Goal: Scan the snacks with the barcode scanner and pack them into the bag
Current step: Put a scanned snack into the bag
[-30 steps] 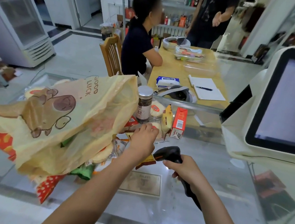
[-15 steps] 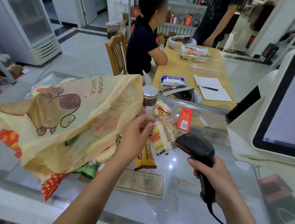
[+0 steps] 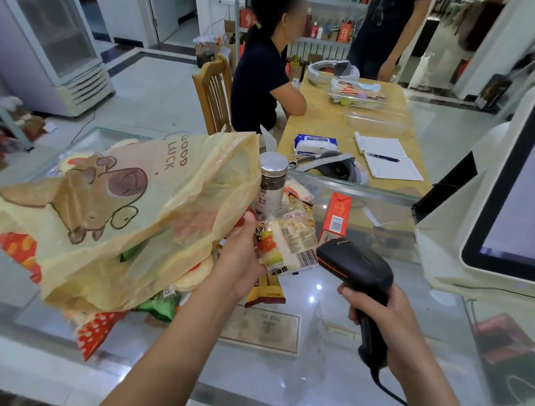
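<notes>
Snack packet: held above the desk, beside the yellow bag.
Left grip: your fingers wrap the packet's edge.
Right grip: you clasp the barcode scanner, its head just beside the barcode.

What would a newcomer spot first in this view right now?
The large yellow plastic bag printed with a cartoon dog fills the left, over snack packets on the glass counter. At centre, the left hand holds a clear-wrapped snack packet, barcode toward the black handheld barcode scanner gripped by the right hand.
</notes>
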